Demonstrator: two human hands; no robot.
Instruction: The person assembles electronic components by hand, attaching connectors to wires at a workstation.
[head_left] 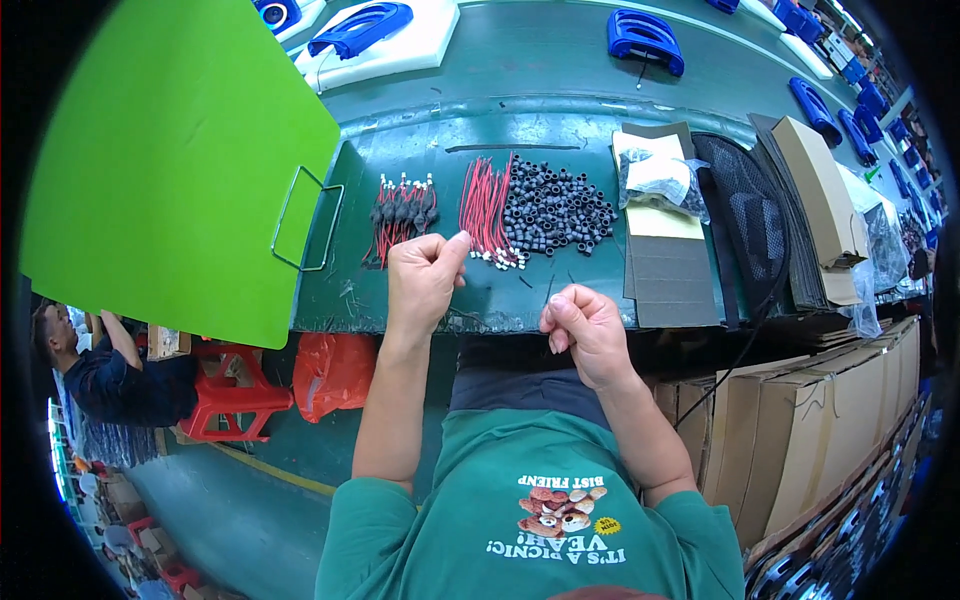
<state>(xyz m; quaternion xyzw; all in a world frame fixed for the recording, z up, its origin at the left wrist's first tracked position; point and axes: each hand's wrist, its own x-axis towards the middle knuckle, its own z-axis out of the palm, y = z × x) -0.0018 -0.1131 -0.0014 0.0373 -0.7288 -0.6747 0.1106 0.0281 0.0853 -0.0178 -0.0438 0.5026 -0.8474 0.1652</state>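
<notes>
Our green T-shirt (450, 520) lies nearest, on our side of the heap of small black rings (560, 210), which we take as the landmark. Our left hand (425, 275) is clenched, thumb laid along the curled fingers, to the near left of the heap; our right hand (590, 340) is on the heap's near side, its fingers bent and the thumb against them. We cannot tell whether either hand pinches something thin.

Red wires (485, 205) lie side by side against the heap's left edge, their white connectors (505, 262) toward us. Farther left of the heap, we see a bunch of wire assemblies (405, 212) with dark sleeves, its connectors pointing away from us; our left fist is close to both wire groups. Beyond the heap lies a thin black strip (510, 148). To its right are grey sheets (670, 285) and a clear bag (645, 185), with a black mesh piece (750, 210) farther right. Well left of the heap stands a bright green panel (170, 170); well beyond it we see a blue housing (645, 42).
</notes>
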